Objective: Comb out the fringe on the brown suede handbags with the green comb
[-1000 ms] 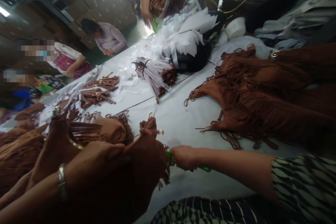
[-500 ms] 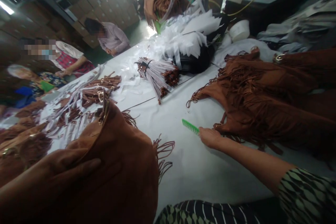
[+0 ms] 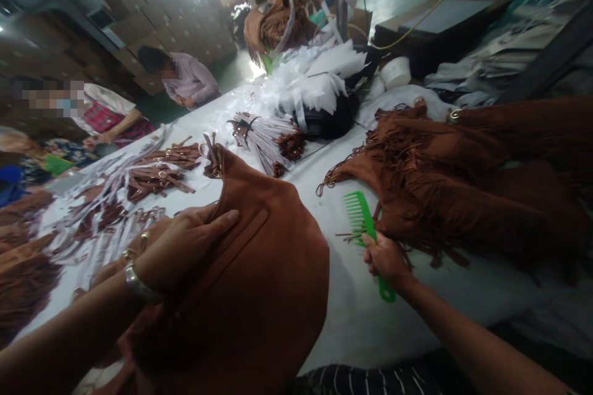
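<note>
A brown bag (image 3: 273, 271) hangs from my left hand (image 3: 194, 241), whose fingers are closed on its upper edge. The side of the bag toward me is smooth and carries a long slit-like seam. To the right, my right hand (image 3: 384, 259) grips a green comb (image 3: 362, 213) by its lower part, teeth pointing left. A few thin brown fringe strands (image 3: 351, 236) lie across the comb's teeth. Just beyond that hand, a pile of brown fringed bags (image 3: 426, 185) covers the right side of the table.
Straps with white wrapping (image 3: 157, 170) lie at the left of the white table (image 3: 343, 333). A tied bundle of straps (image 3: 264, 139) and white paper sheets (image 3: 328, 74) are farther back, near a white tub (image 3: 396, 73). Several people sit along the far left side.
The bag and my left hand have moved right and up. My right hand has turned the comb from lying sideways to upright, and fringe strands now show at its teeth.
</note>
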{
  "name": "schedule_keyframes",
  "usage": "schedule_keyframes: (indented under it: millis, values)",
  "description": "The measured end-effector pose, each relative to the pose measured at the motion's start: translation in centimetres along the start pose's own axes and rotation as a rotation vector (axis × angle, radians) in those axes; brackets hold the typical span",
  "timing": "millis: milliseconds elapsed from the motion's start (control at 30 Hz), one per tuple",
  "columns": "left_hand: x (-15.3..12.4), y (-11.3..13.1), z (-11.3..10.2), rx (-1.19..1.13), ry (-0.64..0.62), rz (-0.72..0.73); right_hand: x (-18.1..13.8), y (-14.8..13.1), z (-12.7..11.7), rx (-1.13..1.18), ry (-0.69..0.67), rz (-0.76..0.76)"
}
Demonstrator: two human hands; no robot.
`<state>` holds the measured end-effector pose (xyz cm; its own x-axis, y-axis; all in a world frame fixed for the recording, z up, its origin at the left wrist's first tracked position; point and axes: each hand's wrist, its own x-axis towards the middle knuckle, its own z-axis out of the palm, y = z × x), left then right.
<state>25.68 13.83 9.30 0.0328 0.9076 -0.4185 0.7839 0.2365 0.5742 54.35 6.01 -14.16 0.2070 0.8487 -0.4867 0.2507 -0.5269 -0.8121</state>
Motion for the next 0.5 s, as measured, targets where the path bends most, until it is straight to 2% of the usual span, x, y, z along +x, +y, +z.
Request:
schedule_keyframes:
  millis: [100,200,333,433,500]
  values:
    - [1.5,-0.3,1.5,-0.165,-0.087,0.026,-0.8,0.9,-2.8,0.163,0.113,0.014]
    - [3.9,-3.4,4.4,-0.256,-0.144,0.006,-1.4,1.5,-4.8,0.115,0.166,-0.003]
    - [6.2,-11.0,10.3,-0.173,-0.168,-0.006,-1.7,2.0,-5.3,-0.198,0.161,-0.049]
    - [5.5,-17.3,14.1,-0.072,-0.215,-0.087,-1.7,2.0,-4.0,-0.382,0.079,-0.108]
    - [4.1,-20.6,15.5,-0.073,-0.259,-0.158,-1.6,1.7,-2.3,-0.407,-0.016,-0.19]
